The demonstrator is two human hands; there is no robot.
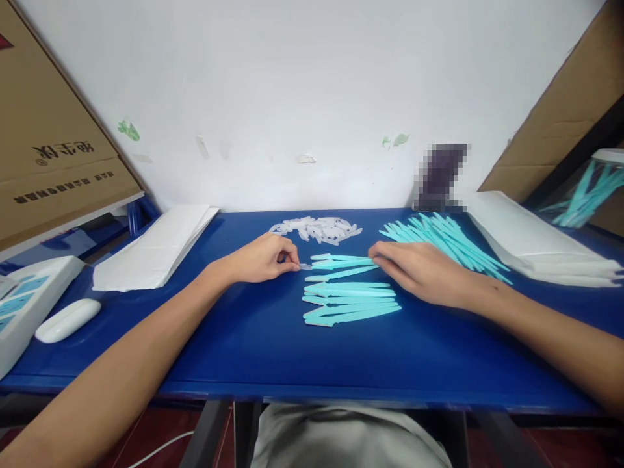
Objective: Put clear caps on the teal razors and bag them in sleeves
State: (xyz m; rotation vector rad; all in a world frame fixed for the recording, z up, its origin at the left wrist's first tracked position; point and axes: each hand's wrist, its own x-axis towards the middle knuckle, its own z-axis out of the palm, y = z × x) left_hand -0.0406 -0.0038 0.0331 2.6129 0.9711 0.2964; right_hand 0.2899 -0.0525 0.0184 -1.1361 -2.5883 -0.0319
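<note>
Several turquoise eyebrow razors (351,318) lie in a loose column on the blue table, blades to the left. My left hand (266,258) is closed in a pinch on a small clear blade cover (305,266), held at the blade end of a razor in the upper group. Whether the cover is over the blade or only beside it, I cannot tell. My right hand (419,270) pinches the handle end of an eyebrow razor (341,263) in that group; its fingertips partly hide the handle. Behind the hands lies a heap of translucent blade covers (322,229).
A pile of turquoise razors (443,244) lies at the back right, near white foam sheets (541,244). More white sheets (151,250) lie at the left, with a white oval case (68,320) nearby. Cardboard (58,130) leans at the left. A clear tub (595,188) holds razors.
</note>
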